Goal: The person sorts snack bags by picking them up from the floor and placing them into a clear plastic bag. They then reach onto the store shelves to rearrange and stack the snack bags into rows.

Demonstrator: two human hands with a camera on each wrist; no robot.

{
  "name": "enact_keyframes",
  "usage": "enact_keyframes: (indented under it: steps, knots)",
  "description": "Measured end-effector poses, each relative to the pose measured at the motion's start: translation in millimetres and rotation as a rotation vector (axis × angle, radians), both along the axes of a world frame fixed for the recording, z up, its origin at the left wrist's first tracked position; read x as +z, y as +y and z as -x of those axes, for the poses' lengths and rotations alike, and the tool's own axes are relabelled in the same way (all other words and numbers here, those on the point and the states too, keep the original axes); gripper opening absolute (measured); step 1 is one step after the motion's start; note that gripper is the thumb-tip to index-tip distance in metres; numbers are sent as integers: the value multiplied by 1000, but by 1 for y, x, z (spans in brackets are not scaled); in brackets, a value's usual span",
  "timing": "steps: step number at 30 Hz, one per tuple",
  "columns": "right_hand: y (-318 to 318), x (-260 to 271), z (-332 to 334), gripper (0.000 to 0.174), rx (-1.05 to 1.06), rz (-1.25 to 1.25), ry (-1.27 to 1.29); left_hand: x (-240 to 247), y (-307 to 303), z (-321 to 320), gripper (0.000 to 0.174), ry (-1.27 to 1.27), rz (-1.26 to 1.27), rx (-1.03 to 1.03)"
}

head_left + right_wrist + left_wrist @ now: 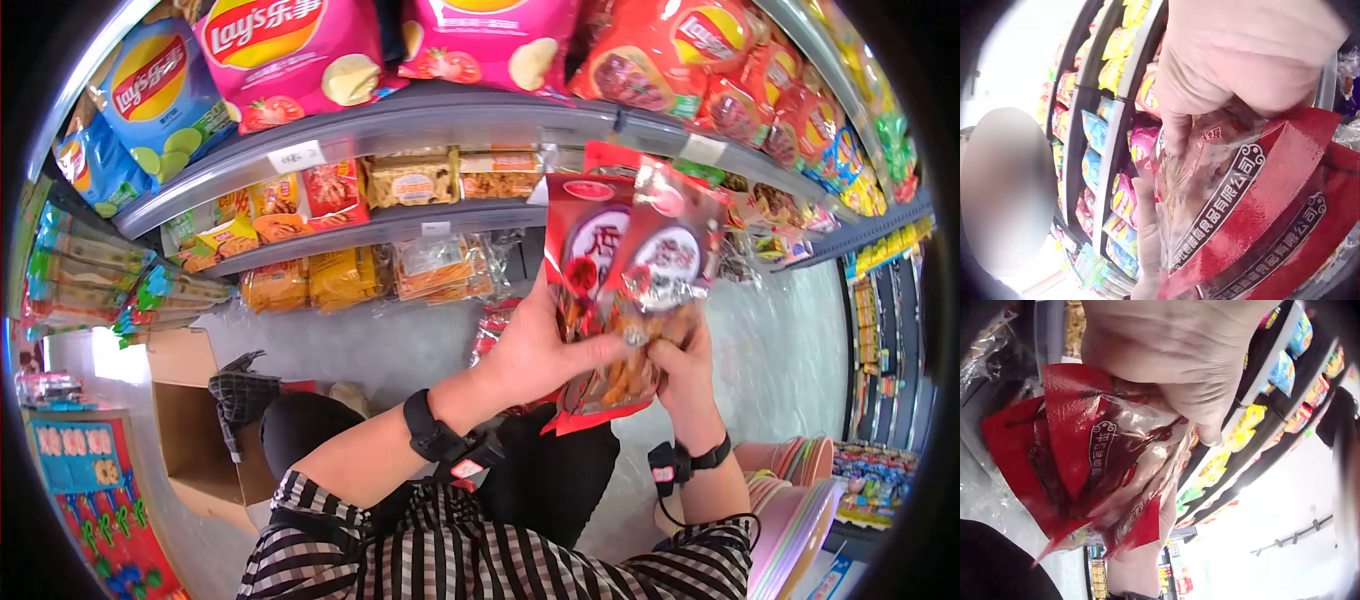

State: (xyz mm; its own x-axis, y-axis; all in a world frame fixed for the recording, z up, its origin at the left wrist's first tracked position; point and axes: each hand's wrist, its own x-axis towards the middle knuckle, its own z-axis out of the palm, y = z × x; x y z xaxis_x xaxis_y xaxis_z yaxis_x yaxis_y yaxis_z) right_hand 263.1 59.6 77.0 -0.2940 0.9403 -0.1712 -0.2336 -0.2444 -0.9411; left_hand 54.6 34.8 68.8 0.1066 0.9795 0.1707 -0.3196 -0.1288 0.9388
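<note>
Red snack packets (668, 232), with see-through windows and white oval labels, are held up together in front of the bottom shelves. They overlap like a small fan. On their left side my left hand (535, 345) grips them, its thumb lying across the front. My right hand (688, 368) grips the other side, thumb pressed over the lower part of the front packet. In the left wrist view the red bottom ends (1079, 444) of several packets spread out below the palm. White lettering runs along a packet's red edge (1285, 169) in the right wrist view. Most fingers are hidden behind the packets.
Chip bags (290, 50) fill the upper shelf, whose edge (400, 125) juts out ahead. Lower shelves hold wrapped snacks (410, 185). An open cardboard box (200, 430) stands on the floor at left. Stacked pastel tubs (800, 500) stand at right. Another red packet (490, 330) lies below the left forearm.
</note>
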Motion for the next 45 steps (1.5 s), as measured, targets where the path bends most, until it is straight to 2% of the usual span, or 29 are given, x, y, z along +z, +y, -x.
enact_keyframes:
  steps: [2,4,5,7,11,16,18,19,20,22,23,24,27,30,31,32,34,35,36,38,39,44,45]
  knots:
    - [-27,-4,-17,74,-26,-117,79,-6,-18,-9,83,22,11,-53]
    - [-53,-14,-26,77,-58,-95,97,-17,-40,-15,85,208,100,-235]
    - [-65,-24,-31,76,-77,-70,109,-25,-51,-23,85,215,100,-251]
    - [-80,-39,-39,74,-106,-34,107,-35,-67,-38,86,166,54,-59]
    - [-81,-29,-37,69,-160,12,131,-30,-67,-52,86,138,144,-59]
    - [-65,-21,-49,63,-102,-45,217,3,-50,-51,88,292,26,-54]
    - [-55,-26,-65,58,36,28,207,25,-44,-49,90,655,-5,-100]
    - [-55,-22,-59,51,11,21,289,29,-39,-50,97,714,68,-163]
    - [-54,-24,-61,51,0,-3,298,35,-35,-52,97,725,43,-169]
    - [-51,-24,-57,52,38,91,292,46,-28,-56,97,935,83,-238]
    - [-52,-24,-45,52,-14,23,416,47,-28,-59,101,940,11,-160]
    - [-51,-22,-42,52,-20,6,423,50,-27,-62,101,949,-7,-162]
    - [-55,-27,-41,51,-37,62,567,58,-27,-69,105,759,-40,6]
    - [-58,-30,-41,51,-71,80,543,61,-29,-74,106,835,-24,32]
    - [-57,-34,-43,51,-79,82,524,61,-29,-76,95,821,-48,64]
    - [-57,-33,-47,51,-84,79,528,61,-26,-77,95,825,-52,59]
    - [-55,-29,-57,53,-9,-43,375,61,-16,-77,82,851,4,-59]
    - [-55,-27,-58,53,-14,-47,378,58,-13,-78,68,856,0,-46]
    - [-55,-25,-59,53,-22,-77,390,55,-11,-81,68,859,-7,-53]
    - [-55,-18,-64,53,-48,-112,403,50,-7,-89,64,723,-18,-29]
    - [-54,-14,-66,53,-43,-50,405,45,-5,-95,58,684,-73,-11]
    - [-49,-44,-98,51,-52,154,445,13,19,-122,65,867,99,-116]
    - [-50,-54,-108,50,-95,210,479,5,23,-127,68,827,93,-237]
